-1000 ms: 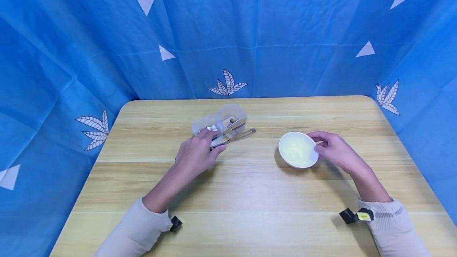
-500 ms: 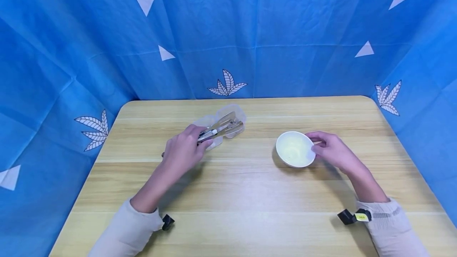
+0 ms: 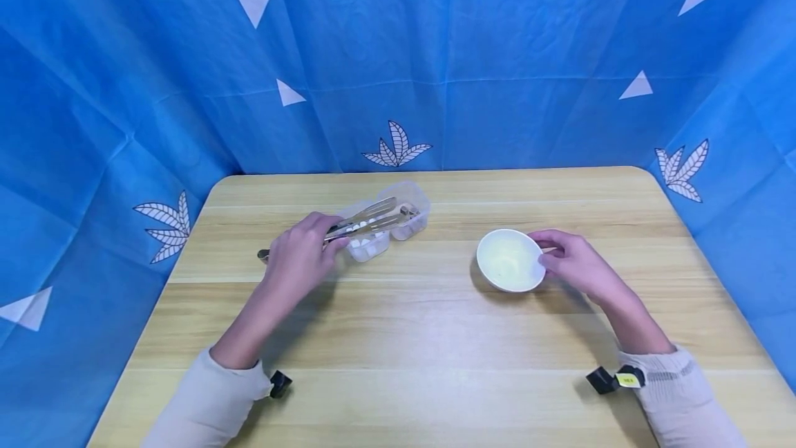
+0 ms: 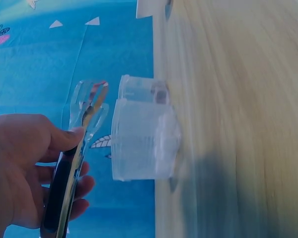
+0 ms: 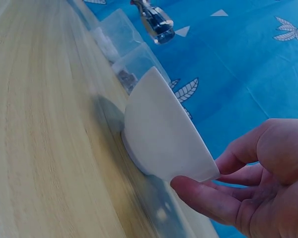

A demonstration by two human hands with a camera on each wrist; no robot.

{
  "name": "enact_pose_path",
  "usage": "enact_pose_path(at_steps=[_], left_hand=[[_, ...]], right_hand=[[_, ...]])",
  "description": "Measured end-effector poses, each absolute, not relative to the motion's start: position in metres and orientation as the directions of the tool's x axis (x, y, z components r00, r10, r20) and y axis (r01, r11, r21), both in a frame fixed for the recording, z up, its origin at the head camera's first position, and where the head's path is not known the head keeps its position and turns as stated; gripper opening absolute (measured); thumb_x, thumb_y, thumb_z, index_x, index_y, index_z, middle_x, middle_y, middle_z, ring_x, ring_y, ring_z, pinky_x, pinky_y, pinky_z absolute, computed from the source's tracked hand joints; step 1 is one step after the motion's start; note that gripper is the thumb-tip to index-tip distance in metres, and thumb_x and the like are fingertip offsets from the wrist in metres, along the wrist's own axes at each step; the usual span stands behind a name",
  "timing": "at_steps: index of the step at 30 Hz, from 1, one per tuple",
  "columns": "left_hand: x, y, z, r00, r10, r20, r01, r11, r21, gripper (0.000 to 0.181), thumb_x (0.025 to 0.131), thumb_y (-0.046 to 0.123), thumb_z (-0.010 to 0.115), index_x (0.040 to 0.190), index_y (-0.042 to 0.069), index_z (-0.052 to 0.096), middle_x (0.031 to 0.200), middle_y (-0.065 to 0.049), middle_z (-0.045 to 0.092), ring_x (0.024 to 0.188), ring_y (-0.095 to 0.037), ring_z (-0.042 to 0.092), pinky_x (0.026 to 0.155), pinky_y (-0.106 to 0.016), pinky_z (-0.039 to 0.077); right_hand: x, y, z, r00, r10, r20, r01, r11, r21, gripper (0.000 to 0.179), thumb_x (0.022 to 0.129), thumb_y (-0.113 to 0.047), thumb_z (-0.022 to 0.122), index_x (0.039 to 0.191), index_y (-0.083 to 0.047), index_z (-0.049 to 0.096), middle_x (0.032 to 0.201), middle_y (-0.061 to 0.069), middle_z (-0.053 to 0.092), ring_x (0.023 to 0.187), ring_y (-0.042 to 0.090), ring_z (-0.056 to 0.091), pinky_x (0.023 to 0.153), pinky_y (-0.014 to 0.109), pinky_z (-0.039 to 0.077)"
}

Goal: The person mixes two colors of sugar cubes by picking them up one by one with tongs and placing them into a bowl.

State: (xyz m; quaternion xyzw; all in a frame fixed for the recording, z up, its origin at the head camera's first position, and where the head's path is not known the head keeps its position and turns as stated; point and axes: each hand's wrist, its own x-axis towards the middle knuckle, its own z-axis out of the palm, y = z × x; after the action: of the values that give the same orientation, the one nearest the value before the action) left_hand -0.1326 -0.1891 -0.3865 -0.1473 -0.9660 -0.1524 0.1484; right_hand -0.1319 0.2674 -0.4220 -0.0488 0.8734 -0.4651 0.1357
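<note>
My left hand (image 3: 298, 251) grips metal tongs (image 3: 373, 210) with a black handle; in the left wrist view, the thumb lies along them. The tongs' two arms stand apart, above two clear plastic containers. The nearer container (image 3: 368, 250) holds several small white pieces. Small dark brown pieces lie in the farther one (image 3: 405, 192). Nothing shows between the tong tips. On the right, a white bowl (image 3: 510, 261) is pinched at its rim by the thumb and fingers of my right hand (image 3: 575, 265). The bowl's inside looks bare, and its base is close over the table in the right wrist view.
The light wooden table (image 3: 423, 365) reaches back to a blue curtain (image 3: 497, 54) with white triangles and leaf prints. The containers stand near its far edge, left of the bowl. Black wrist devices (image 3: 602, 380) sit by both sleeves.
My left hand has drawn the tongs leftward, from over the farther container to mostly over the nearer one. The right hand has shifted the bowl slightly left, keeping its pinch.
</note>
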Motion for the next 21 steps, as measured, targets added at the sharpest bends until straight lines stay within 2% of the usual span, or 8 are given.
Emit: enact_pose_path(at_steps=[3, 11, 18, 21], left_hand=[[-0.134, -0.194, -0.386, -0.902, 0.245, 0.357, 0.338, 0.913, 0.230, 0.036, 0.094, 0.030, 0.077, 0.124, 0.010, 0.073, 0.117, -0.012, 0.075, 0.087, -0.039, 0.075, 0.064, -0.054, 0.056], [-0.134, -0.206, -0.382, -0.890, 0.237, 0.389, 0.334, 0.920, 0.204, 0.030, 0.093, 0.026, 0.078, 0.118, 0.009, 0.077, 0.109, -0.011, 0.078, 0.085, -0.034, 0.076, 0.062, -0.049, 0.054], [-0.138, -0.212, -0.386, -0.870, 0.249, 0.426, 0.329, 0.936, 0.124, 0.031, 0.090, 0.025, 0.081, 0.116, 0.008, 0.078, 0.110, -0.013, 0.079, 0.091, -0.036, 0.076, 0.080, -0.054, 0.049], [-0.140, -0.213, -0.387, -0.864, 0.247, 0.438, 0.322, 0.941, 0.104, 0.030, 0.090, 0.024, 0.081, 0.115, 0.007, 0.078, 0.109, -0.013, 0.079, 0.088, -0.036, 0.076, 0.082, -0.054, 0.047]], right_hand=[[-0.132, 0.267, -0.423, -0.960, -0.204, -0.194, 0.049, 0.557, -0.829, 0.049, 0.097, 0.000, 0.056, 0.145, 0.010, 0.050, 0.135, 0.033, 0.062, 0.105, 0.019, 0.069, 0.075, 0.030, 0.062], [-0.132, 0.263, -0.423, -0.957, -0.217, -0.194, 0.049, 0.536, -0.843, 0.050, 0.098, 0.000, 0.055, 0.146, 0.011, 0.048, 0.138, 0.034, 0.060, 0.111, 0.030, 0.069, 0.076, 0.030, 0.063], [-0.131, 0.262, -0.423, -0.956, -0.218, -0.196, 0.050, 0.537, -0.842, 0.050, 0.097, -0.001, 0.056, 0.146, 0.010, 0.049, 0.136, 0.033, 0.061, 0.110, 0.030, 0.070, 0.076, 0.031, 0.063], [-0.130, 0.262, -0.425, -0.956, -0.219, -0.197, 0.052, 0.533, -0.845, 0.050, 0.098, -0.001, 0.056, 0.146, 0.010, 0.049, 0.137, 0.033, 0.061, 0.111, 0.031, 0.069, 0.076, 0.032, 0.063]])
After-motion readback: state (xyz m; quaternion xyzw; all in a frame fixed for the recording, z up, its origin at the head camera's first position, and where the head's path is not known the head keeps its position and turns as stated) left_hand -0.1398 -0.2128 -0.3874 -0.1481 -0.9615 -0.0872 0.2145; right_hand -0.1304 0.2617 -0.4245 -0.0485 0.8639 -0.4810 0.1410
